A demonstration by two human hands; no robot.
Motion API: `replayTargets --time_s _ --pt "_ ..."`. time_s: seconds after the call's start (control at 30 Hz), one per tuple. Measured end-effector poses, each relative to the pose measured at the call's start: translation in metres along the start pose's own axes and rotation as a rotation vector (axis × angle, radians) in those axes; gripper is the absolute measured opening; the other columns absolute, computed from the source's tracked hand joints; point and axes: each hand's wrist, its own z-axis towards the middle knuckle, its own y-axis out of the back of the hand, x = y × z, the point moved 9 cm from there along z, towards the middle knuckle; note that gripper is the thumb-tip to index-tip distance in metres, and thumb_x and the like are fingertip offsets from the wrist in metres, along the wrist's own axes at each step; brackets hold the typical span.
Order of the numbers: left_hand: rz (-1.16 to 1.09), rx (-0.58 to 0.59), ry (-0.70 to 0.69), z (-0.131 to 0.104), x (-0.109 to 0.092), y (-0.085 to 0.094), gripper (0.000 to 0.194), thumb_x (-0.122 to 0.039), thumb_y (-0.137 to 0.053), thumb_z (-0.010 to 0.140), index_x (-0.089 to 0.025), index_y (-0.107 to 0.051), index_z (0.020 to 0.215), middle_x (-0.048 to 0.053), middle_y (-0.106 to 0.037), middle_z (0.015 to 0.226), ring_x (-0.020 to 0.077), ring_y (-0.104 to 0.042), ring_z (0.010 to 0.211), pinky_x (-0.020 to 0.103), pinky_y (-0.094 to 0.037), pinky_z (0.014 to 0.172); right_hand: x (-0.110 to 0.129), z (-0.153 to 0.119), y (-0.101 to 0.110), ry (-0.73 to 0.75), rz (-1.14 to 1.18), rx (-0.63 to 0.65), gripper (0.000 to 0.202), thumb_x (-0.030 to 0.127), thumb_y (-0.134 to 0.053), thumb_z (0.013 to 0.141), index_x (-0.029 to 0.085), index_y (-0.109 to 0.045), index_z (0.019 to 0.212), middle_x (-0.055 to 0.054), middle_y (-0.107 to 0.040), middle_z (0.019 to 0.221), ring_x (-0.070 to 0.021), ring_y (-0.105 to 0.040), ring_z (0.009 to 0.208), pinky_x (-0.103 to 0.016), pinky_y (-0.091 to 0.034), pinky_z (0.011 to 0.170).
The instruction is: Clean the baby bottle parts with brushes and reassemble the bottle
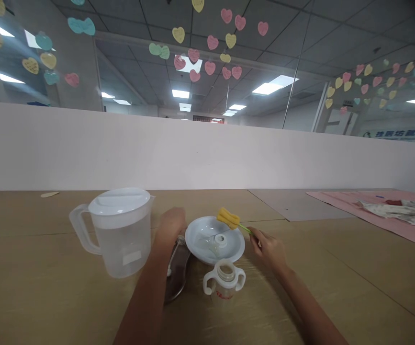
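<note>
My right hand [270, 249] is closed on the green handle of a sponge brush [229, 218], whose yellow head hangs over the far right rim of a white bowl [193, 237]. Inside the bowl lie a white ring-like part [220, 240] and some clear pieces that I cannot make out. My left hand [172, 225] is smeared by motion, at the far end of a dark, glossy tray [176, 280] left of the bowl; its fingers are hidden. On that tray lies a thin, pale item, partly behind my forearm. A clear baby bottle [224, 282] with two white handles stands uncapped in front of the bowl.
A lidded plastic pitcher [123, 232], partly filled with clear liquid, stands to the left on the brown table [300, 306]. A pink mat [340, 203] with crumpled cloth [401, 212] lies at the far right. Behind the table runs a low white wall [200, 158] with glass above.
</note>
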Motion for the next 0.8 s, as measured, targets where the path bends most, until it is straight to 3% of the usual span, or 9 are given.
replayTargets --time_s 0.1,0.23,0.33,0.4,0.5,0.67,0.8 --pt "0.037 -0.027 -0.052 0.004 -0.020 0.001 0.023 -0.021 -0.054 0.075 -0.012 -0.067 0.091 0.018 -0.067 0.097 0.0280 -0.063 0.094 0.034 -0.048 0.077 0.001 0.000 -0.002 -0.017 0.018 0.022 0.033 0.025 -0.035 0.088 0.016 -0.064 0.102 -0.005 -0.069 0.078 -0.0121 -0.061 0.058 -0.021 -0.036 0.052" --pt "0.049 -0.009 -0.141 0.013 -0.048 -0.028 0.027 -0.028 -0.058 0.076 -0.010 -0.065 0.095 0.020 -0.065 0.103 0.0311 -0.061 0.097 0.037 -0.047 0.080 0.004 0.000 -0.004 -0.033 0.029 0.049 0.032 0.025 -0.036 0.087 0.017 -0.064 0.101 -0.005 -0.070 0.080 -0.0134 -0.062 0.060 -0.021 -0.038 0.053" --pt "0.030 -0.007 -0.225 0.016 -0.067 -0.046 0.034 -0.019 -0.064 0.070 -0.011 -0.061 0.103 0.019 -0.066 0.103 0.0305 -0.062 0.097 0.036 -0.047 0.080 0.006 0.000 -0.005 -0.039 0.041 0.055 0.032 0.025 -0.035 0.087 0.017 -0.064 0.100 -0.006 -0.070 0.082 -0.0138 -0.063 0.062 -0.021 -0.039 0.054" --pt "-0.002 -0.022 -0.290 0.014 -0.078 -0.048 0.036 -0.012 -0.062 0.068 -0.013 -0.060 0.104 0.016 -0.067 0.099 0.0284 -0.063 0.094 0.034 -0.048 0.078 0.007 -0.001 -0.006 -0.038 0.047 0.054 0.032 0.026 -0.035 0.088 0.017 -0.064 0.099 -0.006 -0.070 0.079 -0.0139 -0.063 0.061 -0.021 -0.039 0.053" --pt "-0.062 -0.084 -0.364 0.005 -0.089 -0.030 0.036 -0.011 -0.055 0.073 -0.018 -0.058 0.108 0.011 -0.068 0.098 0.0242 -0.063 0.094 0.032 -0.046 0.080 0.005 -0.002 -0.005 -0.066 0.077 0.025 0.033 0.029 -0.035 0.089 0.016 -0.064 0.098 -0.006 -0.069 0.073 -0.0135 -0.060 0.055 -0.021 -0.039 0.051" --pt "-0.311 -0.281 -0.544 -0.024 -0.100 0.023 0.051 -0.014 -0.047 0.079 -0.020 -0.040 0.129 0.006 -0.065 0.101 0.0189 -0.058 0.096 0.028 -0.043 0.085 0.003 -0.004 -0.003 -0.147 0.211 -0.052 0.035 0.034 -0.035 0.091 0.014 -0.063 0.097 -0.007 -0.068 0.071 -0.0129 -0.059 0.052 -0.020 -0.041 0.051" --pt "-0.443 -0.301 -0.673 -0.045 -0.108 0.046 0.060 -0.010 -0.049 0.074 -0.018 -0.037 0.132 0.004 -0.064 0.095 0.0182 -0.057 0.093 0.028 -0.043 0.086 0.005 -0.005 0.003 -0.150 0.237 -0.114 0.036 0.036 -0.036 0.092 0.014 -0.064 0.095 -0.007 -0.067 0.069 -0.0122 -0.058 0.050 -0.020 -0.042 0.049"
